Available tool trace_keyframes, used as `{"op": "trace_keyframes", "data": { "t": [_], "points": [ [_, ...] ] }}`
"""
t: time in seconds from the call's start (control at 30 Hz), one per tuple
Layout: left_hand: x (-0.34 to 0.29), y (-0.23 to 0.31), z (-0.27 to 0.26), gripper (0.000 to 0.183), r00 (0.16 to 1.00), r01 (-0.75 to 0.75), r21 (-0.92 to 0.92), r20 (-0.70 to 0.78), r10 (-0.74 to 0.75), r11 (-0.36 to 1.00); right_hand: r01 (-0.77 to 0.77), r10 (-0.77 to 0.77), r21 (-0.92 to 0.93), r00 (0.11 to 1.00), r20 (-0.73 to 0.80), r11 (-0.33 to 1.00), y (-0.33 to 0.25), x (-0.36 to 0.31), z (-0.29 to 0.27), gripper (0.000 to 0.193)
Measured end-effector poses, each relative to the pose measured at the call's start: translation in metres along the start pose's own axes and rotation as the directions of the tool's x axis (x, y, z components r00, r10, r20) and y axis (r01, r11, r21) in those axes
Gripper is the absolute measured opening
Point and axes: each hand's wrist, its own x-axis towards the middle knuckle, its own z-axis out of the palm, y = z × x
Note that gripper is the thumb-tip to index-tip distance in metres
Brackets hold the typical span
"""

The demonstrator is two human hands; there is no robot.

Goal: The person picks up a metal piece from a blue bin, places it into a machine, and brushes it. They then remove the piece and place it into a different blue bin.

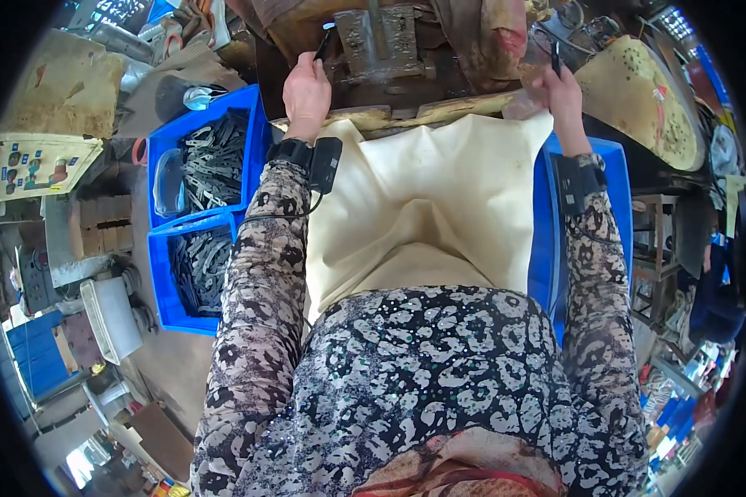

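Your apron (506,190) is smooth, creased cream leather or vinyl, can't tell which, your sleeves (265,224) matt printed cloth, and the wrist boxes (326,162) look like black plastic. Bins (164,161) either side of you are smooth, slightly glossy blue plastic, strips (215,157) in the left ones dull grey metal by the look, block (379,50) ahead rough, speckled metal, bench edge (464,107) rough wood. Dark piece (322,46) in your left hand (307,89) has a shiny tip, material unclear
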Motion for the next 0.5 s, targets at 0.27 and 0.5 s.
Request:
{"op": "trace_keyframes", "data": {
  "t": [0.27,0.5],
  "points": [
    [-0.025,-0.015,-0.032,0.019,0.954,-0.102,-0.319,-0.298,0.002,0.942,0.022,-0.032,0.202,0.998,0.046,0.979,0.024,0.001,0.011,0.016],
    [-0.087,-0.122,-0.048,0.022,0.828,0.539,-0.099,-0.121,-0.548,0.836,-0.001,-0.037,0.259,0.989,0.140,0.966,-0.002,0.004,0.056,0.014]
  ]
}}
